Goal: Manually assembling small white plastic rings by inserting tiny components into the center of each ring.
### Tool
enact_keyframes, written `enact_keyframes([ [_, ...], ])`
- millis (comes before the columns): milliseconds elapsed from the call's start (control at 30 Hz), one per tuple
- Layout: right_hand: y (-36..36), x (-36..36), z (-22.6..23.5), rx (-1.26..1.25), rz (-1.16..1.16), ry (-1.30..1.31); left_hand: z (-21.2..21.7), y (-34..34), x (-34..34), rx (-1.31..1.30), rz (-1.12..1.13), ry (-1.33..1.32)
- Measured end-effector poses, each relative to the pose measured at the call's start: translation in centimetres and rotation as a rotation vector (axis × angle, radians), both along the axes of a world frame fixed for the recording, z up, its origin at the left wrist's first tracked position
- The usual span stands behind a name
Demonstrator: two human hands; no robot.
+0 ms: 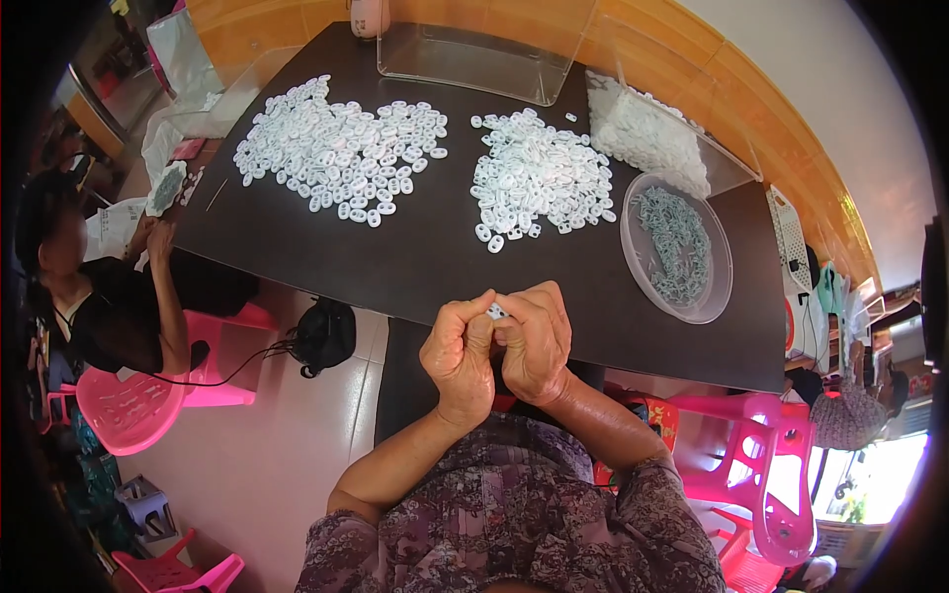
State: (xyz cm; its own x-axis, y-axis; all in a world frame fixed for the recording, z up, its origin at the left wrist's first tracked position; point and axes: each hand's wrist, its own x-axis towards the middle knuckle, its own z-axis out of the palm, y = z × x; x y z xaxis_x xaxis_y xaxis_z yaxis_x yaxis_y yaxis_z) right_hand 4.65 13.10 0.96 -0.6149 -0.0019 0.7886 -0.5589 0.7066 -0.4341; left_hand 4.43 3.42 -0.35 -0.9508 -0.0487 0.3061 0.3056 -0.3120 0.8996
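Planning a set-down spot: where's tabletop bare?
Bare tabletop: front left, between left white pile and near edge; front right, between round tub and near edge; a lane between left white pile and right white pile. Crowded: back right, around the filled clear bin. Left hand and right hand fill the near edge's middle.

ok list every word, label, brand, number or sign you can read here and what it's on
None can be read.
White pieces: any marks too small to tell.
Pink container: any marking too small to read.
Red patterned item: any print too blurred to read.
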Motion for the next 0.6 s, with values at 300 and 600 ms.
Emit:
enact_keyframes([
  [300, 1.3, -0.3, 0.0, -0.108, 0.017, -0.076, 0.1, -0.6, -1.4, -0.213, -0.116, 0.03],
  [600, 9.8, -3.4, 9.1, -0.325, -0.285, -0.165, 0.4, -0.8, -7.9, -0.975, 0.093, 0.499],
])
